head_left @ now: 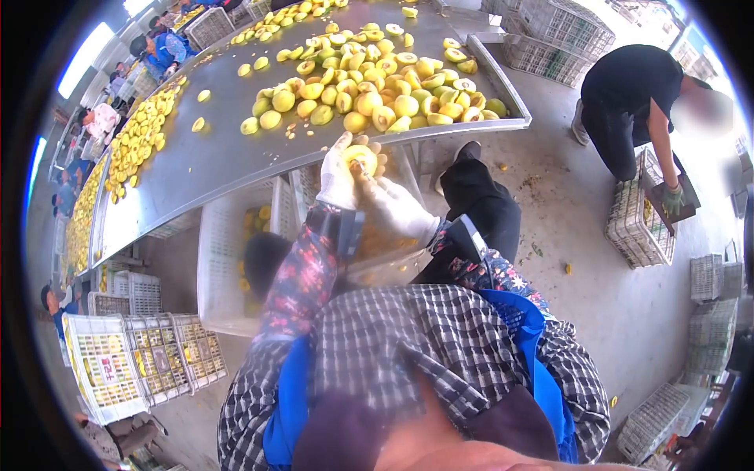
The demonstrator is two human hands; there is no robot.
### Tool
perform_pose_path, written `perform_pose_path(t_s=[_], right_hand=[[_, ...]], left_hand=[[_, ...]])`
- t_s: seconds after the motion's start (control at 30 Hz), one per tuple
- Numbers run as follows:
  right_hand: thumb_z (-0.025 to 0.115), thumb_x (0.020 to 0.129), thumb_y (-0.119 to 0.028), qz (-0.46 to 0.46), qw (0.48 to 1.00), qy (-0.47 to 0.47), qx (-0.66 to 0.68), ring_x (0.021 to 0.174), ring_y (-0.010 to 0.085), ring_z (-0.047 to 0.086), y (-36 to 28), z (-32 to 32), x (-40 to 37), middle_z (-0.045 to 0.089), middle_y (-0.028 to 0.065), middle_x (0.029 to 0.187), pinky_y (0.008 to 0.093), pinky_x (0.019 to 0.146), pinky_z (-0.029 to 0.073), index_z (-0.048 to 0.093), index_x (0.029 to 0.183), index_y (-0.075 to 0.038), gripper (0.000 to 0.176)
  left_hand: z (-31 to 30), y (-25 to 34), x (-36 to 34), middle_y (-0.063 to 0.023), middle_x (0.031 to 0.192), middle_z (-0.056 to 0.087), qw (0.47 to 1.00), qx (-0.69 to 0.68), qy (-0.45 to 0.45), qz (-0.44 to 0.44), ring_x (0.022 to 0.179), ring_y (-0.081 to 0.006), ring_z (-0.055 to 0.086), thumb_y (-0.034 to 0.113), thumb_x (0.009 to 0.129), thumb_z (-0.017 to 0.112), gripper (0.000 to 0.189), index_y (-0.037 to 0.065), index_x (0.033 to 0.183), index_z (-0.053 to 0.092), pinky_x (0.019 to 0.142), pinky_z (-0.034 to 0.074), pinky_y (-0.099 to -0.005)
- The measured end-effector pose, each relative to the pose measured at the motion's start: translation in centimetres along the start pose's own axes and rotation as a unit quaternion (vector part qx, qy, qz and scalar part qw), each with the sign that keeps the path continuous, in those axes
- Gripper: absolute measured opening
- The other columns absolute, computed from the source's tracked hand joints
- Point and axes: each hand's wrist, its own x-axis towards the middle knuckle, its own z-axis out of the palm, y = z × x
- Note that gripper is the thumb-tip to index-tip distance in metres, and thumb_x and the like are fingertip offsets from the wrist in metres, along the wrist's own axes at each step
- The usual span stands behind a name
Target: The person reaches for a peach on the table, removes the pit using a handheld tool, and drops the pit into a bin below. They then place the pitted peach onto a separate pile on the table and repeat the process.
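My left hand, in a white glove with bare fingertips, is closed around a yellow peach half with its cut face turned up toward me. My right hand, also white-gloved, has its fingers drawn together at the near edge of that peach. A small thing seems to be pinched in them, but I cannot make it out. Just beyond both hands, a large pile of whole and halved yellow peaches lies on the metal table. Several loose pits are scattered by the pile.
Below the table's raised edge stands a white plastic bin. Crates of fruit are stacked at left. On the right a person bends over a crate. More crates stand behind, and other people sit along the table's far left.
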Motion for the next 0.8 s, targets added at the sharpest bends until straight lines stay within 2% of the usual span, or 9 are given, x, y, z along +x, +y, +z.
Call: perform_pose_path(t_s=[0.07,0.1,0.33,0.43,0.5,0.63,0.7,0.73,0.8], right_hand=[[0.051,0.098,-0.035,-0.157,0.986,0.044,-0.046,0.061,0.0233,0.059,2.3,0.4,1.1,0.061,0.0101,0.073,0.0336,0.06,0.049,0.053,0.11,-0.002,0.035],[0.052,0.097,-0.028,-0.15,0.966,0.044,-0.204,0.075,0.0358,0.064,0.8,-0.3,0.9,0.065,0.0185,0.085,0.0405,0.071,0.051,0.051,0.116,0.0,0.033],[0.05,0.097,-0.025,-0.067,0.973,-0.087,-0.205,0.077,0.0415,0.062,-0.9,1.4,1.5,0.064,0.0222,0.086,0.0462,0.068,0.049,0.052,0.11,-0.002,0.027],[0.053,0.094,-0.023,-0.024,0.913,-0.145,-0.38,0.076,0.0395,0.062,0.8,-0.1,1.1,0.063,0.0197,0.084,0.0451,0.068,0.049,0.052,0.105,-0.003,0.022],[0.053,0.093,-0.022,-0.007,0.894,-0.165,-0.415,0.079,0.0391,0.062,1.6,-0.8,0.5,0.064,0.0187,0.086,0.0445,0.071,0.049,0.053,0.104,-0.004,0.021],[0.055,0.091,-0.022,-0.068,0.881,-0.187,-0.43,0.088,0.0392,0.061,4.3,-1.5,0.1,0.064,0.0185,0.095,0.0446,0.077,0.049,0.052,0.109,-0.005,0.025],[0.055,0.091,-0.021,-0.058,0.877,-0.185,-0.44,0.093,0.0395,0.061,5.4,-1.5,0.3,0.064,0.0192,0.1,0.045,0.08,0.049,0.05,0.115,-0.005,0.03],[0.055,0.091,-0.021,-0.012,0.887,-0.171,-0.429,0.095,0.0396,0.06,5.6,-1.2,0.5,0.064,0.0196,0.102,0.0451,0.082,0.048,0.049,0.119,-0.005,0.033],[0.054,0.091,-0.021,0.034,0.892,-0.159,-0.422,0.098,0.0397,0.06,6.4,-1.2,0.9,0.063,0.0204,0.104,0.0454,0.084,0.048,0.046,0.124,-0.005,0.038]], left_hand=[[0.3,0.6,0.5,-0.013,0.091,0.067,0.999,-0.029,0.02,-0.011,0.074,-0.0292,0.066,0.038,0.092,0.056,0.029,0.01,0.102,0.057,0.062,0.056,-0.0423],[-0.4,0.8,1.3,-0.0122,0.095,0.067,0.999,-0.043,0.014,-0.013,0.082,-0.0293,0.065,0.038,0.093,0.053,0.028,0.012,0.103,0.056,0.067,0.056,-0.0419],[-3.3,7.3,-0.4,-0.014,0.097,0.067,0.98,-0.175,0.055,0.08,0.086,-0.0313,0.067,0.035,0.094,0.055,0.031,0.006,0.104,0.058,0.078,0.056,-0.0436],[-9.3,12.3,-2.6,-0.0163,0.093,0.069,0.946,0.142,0.103,0.273,0.075,-0.0248,0.068,0.031,0.095,0.056,0.036,-0.002,0.109,0.061,0.069,0.056,-0.0344],[-18.1,15.4,-1.7,-0.0122,0.104,0.068,0.861,0.382,0.155,0.297,0.091,-0.022,0.066,0.027,0.093,0.062,0.032,-0.001,0.109,0.064,0.08,0.053,-0.0318],[-17.4,16.7,-2.1,-0.0124,0.117,0.064,0.585,0.707,0.224,0.327,0.106,-0.0253,0.062,0.024,0.088,0.067,0.032,0.006,0.114,0.065,0.093,0.048,-0.0323],[-11.9,15.5,-0.6,-0.0131,0.119,0.063,0.609,0.695,0.122,0.363,0.103,-0.0268,0.063,0.019,0.085,0.068,0.035,0.01,0.118,0.064,0.089,0.05,-0.035],[-9.4,14.4,0.7,-0.0086,0.116,0.065,0.678,0.656,0.071,0.324,0.094,-0.0168,0.065,0.014,0.087,0.065,0.034,0.011,0.121,0.063,0.085,0.05,-0.0301],[-4.1,12.7,2.8,-0.009,0.12,0.063,0.623,0.706,-0.047,0.333,0.092,-0.0203,0.067,0.012,0.086,0.061,0.038,0.013,0.125,0.06,0.082,0.052,-0.0315]])
